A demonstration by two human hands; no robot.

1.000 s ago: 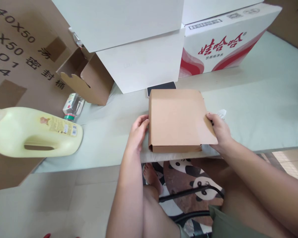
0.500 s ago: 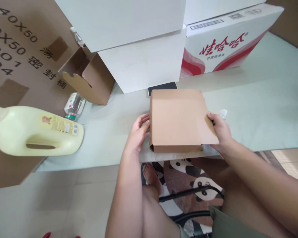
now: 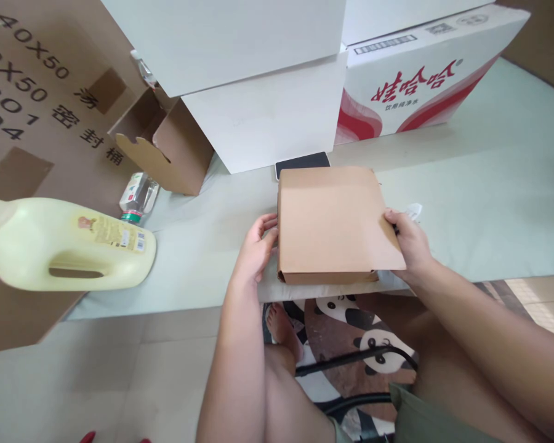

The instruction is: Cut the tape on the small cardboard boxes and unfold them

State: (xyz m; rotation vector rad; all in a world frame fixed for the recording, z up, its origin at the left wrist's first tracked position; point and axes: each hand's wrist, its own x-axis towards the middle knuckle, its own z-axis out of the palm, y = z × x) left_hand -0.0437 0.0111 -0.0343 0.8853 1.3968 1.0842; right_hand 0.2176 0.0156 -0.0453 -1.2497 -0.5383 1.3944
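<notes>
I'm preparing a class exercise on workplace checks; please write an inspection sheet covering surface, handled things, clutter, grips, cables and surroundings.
Surface: pale green cloth, slightly creased.
Handled things: brown box lying flat.
Clutter: dark slab behind the box; bottle, pale-yellow jug and open carton to the left.
Grips: left grip at the box's left side, contact unclear; right grip holding its right edge.
Cables: nothing seen.
Surroundings: white boxes behind, tiled floor below.

yellow jug point(image 3: 69, 237) near clear bottle point(image 3: 141, 195) and open carton point(image 3: 184, 151)
</notes>
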